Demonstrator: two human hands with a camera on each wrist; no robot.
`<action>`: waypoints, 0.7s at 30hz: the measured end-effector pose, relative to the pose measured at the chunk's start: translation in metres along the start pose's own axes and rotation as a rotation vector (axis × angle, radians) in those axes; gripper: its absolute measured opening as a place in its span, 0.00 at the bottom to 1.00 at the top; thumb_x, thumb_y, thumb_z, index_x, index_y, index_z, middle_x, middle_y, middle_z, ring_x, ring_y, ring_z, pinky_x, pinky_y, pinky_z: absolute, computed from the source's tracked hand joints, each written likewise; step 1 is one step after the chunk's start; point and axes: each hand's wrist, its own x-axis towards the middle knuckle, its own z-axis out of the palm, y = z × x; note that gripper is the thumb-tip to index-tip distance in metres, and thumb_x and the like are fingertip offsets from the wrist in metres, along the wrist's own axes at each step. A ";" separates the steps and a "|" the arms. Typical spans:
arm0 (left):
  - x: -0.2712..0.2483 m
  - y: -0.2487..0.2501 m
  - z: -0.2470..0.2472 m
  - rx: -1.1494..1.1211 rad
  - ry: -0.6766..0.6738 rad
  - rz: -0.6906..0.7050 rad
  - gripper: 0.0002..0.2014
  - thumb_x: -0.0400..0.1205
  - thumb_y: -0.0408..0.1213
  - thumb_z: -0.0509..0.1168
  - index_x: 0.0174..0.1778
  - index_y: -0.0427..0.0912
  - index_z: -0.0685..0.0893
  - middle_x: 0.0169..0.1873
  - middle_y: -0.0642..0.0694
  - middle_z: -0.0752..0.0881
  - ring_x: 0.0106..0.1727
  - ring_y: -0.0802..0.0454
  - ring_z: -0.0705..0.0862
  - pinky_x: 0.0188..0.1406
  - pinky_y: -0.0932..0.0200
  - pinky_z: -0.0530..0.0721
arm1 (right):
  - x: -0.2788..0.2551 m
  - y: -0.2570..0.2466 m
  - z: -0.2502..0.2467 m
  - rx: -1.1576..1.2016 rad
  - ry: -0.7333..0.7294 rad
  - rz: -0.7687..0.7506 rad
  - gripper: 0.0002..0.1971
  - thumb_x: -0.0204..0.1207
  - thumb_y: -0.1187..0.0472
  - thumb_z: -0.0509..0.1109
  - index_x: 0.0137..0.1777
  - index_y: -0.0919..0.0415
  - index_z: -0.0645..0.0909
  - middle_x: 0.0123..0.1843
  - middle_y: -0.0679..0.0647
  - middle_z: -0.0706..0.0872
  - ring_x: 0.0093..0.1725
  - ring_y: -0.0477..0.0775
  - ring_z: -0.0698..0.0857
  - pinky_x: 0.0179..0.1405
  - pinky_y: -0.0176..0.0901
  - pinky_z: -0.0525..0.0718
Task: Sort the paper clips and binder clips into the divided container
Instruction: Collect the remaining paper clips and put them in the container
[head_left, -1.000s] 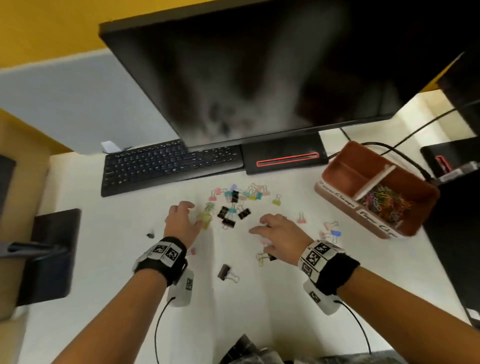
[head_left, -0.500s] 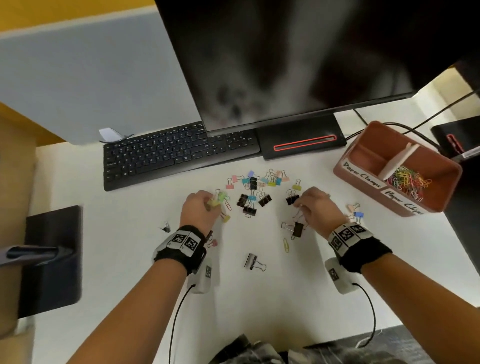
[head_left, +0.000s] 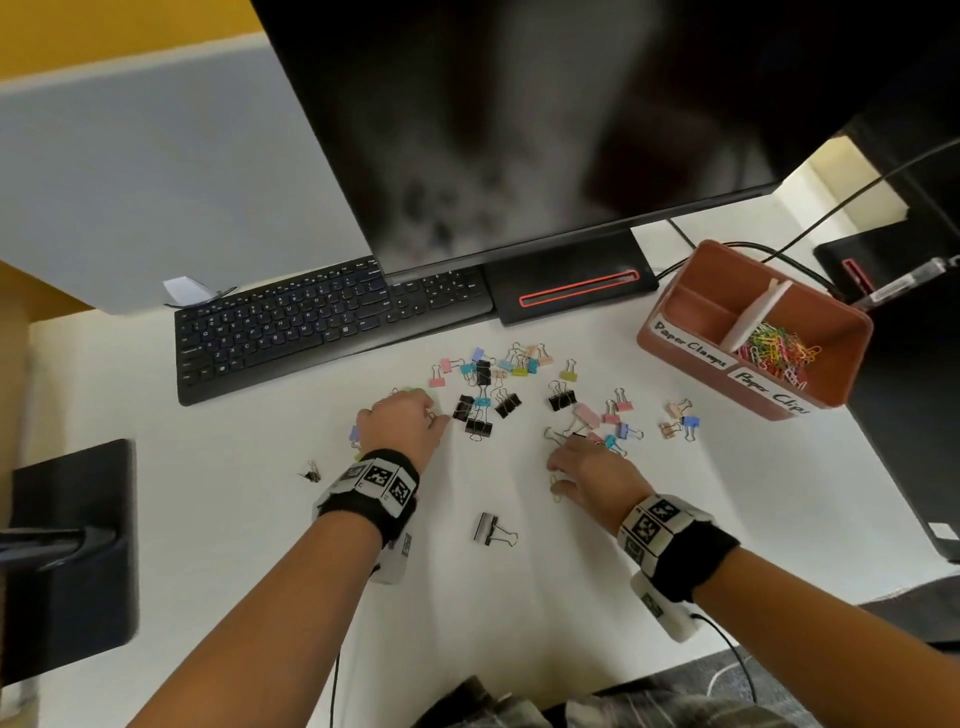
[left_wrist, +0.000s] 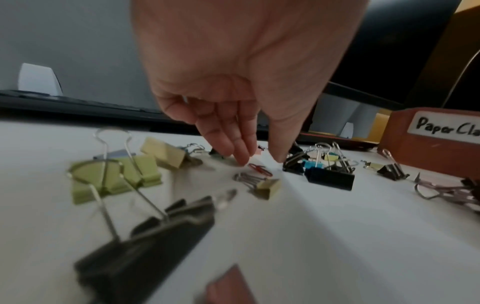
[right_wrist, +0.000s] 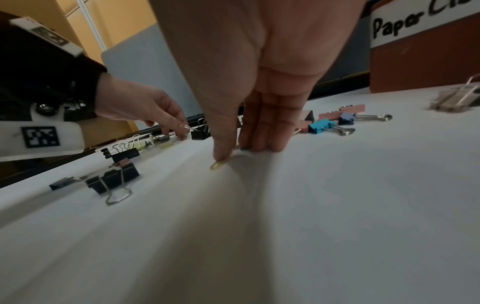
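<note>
Many coloured and black binder clips (head_left: 485, 387) lie scattered on the white desk (head_left: 260, 545). The brown divided container (head_left: 701, 306) stands at the right; its right compartment holds coloured paper clips (head_left: 776, 353), the left one looks empty. My left hand (head_left: 402, 423) is at the pile's left edge; its straight fingers (left_wrist: 242, 158) point down at a red paper clip (left_wrist: 259, 169), thumb apart, holding nothing. My right hand (head_left: 576, 460) lies flat, fingers (right_wrist: 262, 142) pressed on the desk, thumb tip on a yellow paper clip (right_wrist: 217, 165).
A black keyboard (head_left: 322, 327) and the monitor (head_left: 545, 130) on its base (head_left: 571, 280) stand behind the pile. One black binder clip (head_left: 491, 530) lies alone between my wrists. A dark block (head_left: 67, 545) sits at the left edge. Cables run behind the container.
My right hand has drawn back from the clips near the container to the yellow paper clip closer to me. My left hand has stayed at the pile's left edge.
</note>
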 end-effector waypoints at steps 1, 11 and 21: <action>0.003 0.004 0.001 0.014 -0.012 -0.014 0.14 0.81 0.50 0.60 0.57 0.47 0.80 0.53 0.48 0.84 0.54 0.46 0.82 0.59 0.49 0.72 | 0.002 0.001 0.001 0.005 0.008 -0.003 0.10 0.78 0.58 0.64 0.58 0.56 0.79 0.59 0.53 0.80 0.58 0.56 0.80 0.55 0.46 0.81; 0.008 0.010 0.008 -0.153 -0.050 -0.097 0.09 0.80 0.33 0.60 0.53 0.47 0.81 0.49 0.47 0.86 0.50 0.45 0.83 0.56 0.50 0.77 | -0.001 0.007 0.009 0.051 0.031 -0.048 0.11 0.81 0.63 0.59 0.59 0.59 0.81 0.58 0.57 0.81 0.57 0.56 0.81 0.55 0.39 0.76; 0.008 0.003 0.006 -0.168 -0.076 -0.013 0.06 0.79 0.32 0.62 0.44 0.45 0.83 0.49 0.46 0.81 0.46 0.45 0.83 0.49 0.53 0.81 | 0.003 0.005 0.004 0.032 -0.010 -0.078 0.12 0.82 0.64 0.58 0.59 0.62 0.81 0.57 0.59 0.83 0.56 0.56 0.82 0.59 0.41 0.80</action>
